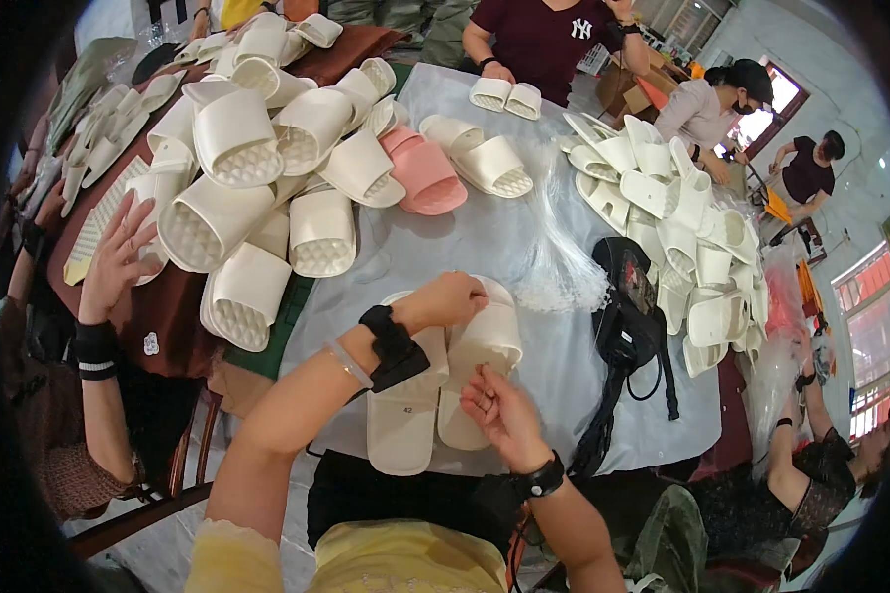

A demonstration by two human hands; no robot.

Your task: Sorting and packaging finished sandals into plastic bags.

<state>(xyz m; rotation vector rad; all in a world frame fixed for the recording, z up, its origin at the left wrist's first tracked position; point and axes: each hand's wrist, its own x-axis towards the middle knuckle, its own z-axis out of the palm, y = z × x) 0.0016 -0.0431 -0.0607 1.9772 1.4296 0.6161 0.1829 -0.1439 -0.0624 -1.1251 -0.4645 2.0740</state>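
The right hand (494, 400), fingers pinched, hovers at the near-right slipper (475, 371), lying near-to-far; the left hand (453, 299) fists farther.

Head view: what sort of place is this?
Probably a small footwear packing or finishing workshop. Heaps of cream slide sandals cover a shared table, several people sit around it, and the person's hands handle one pair.

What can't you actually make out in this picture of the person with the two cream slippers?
Head view only:
- Left hand: its fingers curl over the cream slippers, hiding whatever they pinch.
- Right hand: anything between its fingertips is too small to tell.
- Clear plastic strands: too blurred to identify.
- Black bag: contents hidden.
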